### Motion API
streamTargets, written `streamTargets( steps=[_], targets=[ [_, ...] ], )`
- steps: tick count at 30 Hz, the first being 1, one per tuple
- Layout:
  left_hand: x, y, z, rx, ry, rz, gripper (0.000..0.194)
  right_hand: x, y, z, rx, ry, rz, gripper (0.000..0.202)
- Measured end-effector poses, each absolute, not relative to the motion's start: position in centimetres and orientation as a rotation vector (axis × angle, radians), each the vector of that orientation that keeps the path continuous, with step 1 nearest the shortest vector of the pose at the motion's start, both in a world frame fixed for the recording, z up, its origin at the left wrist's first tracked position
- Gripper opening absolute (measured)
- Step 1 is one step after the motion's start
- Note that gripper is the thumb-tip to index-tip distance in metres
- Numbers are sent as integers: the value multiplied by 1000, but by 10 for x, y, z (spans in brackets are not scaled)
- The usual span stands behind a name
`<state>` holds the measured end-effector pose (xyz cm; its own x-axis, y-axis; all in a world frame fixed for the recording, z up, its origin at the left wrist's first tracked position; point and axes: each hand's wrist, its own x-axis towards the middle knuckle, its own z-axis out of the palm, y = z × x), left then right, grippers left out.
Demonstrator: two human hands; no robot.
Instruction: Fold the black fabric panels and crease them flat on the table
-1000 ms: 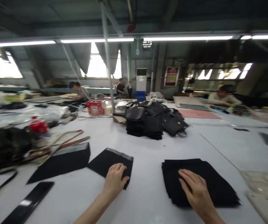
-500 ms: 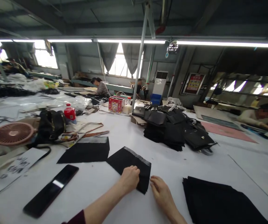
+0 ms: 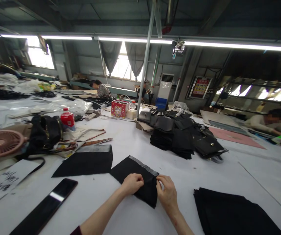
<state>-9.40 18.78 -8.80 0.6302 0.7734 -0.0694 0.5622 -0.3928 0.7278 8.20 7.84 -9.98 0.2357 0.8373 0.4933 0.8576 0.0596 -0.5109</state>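
White tabletop (image 3: 135, 137) carries the black fabric piece (image 3: 130, 169) just right of the larger black panel (image 3: 86, 161), so keep your left hand (image 3: 132, 183) and right hand (image 3: 166, 192) pinching its near edge evenly, corners aligned.

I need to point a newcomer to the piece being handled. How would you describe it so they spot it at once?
On the white table, look at the near edge where the left hand and right hand meet. Between them lies a black fabric piece, the only one with both hands on it.
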Motion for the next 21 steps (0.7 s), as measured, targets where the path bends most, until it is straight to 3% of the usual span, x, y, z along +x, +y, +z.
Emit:
streamTargets(
  steps=[13,21],
  targets=[
    [-94,203,-94,1500,900,520,8,70,70,-89,-1834,-1831,-159,20],
    [-165,236,-54,905,854,981,17,58,76,-107,-1988,-1841,-297,19]
  ],
)
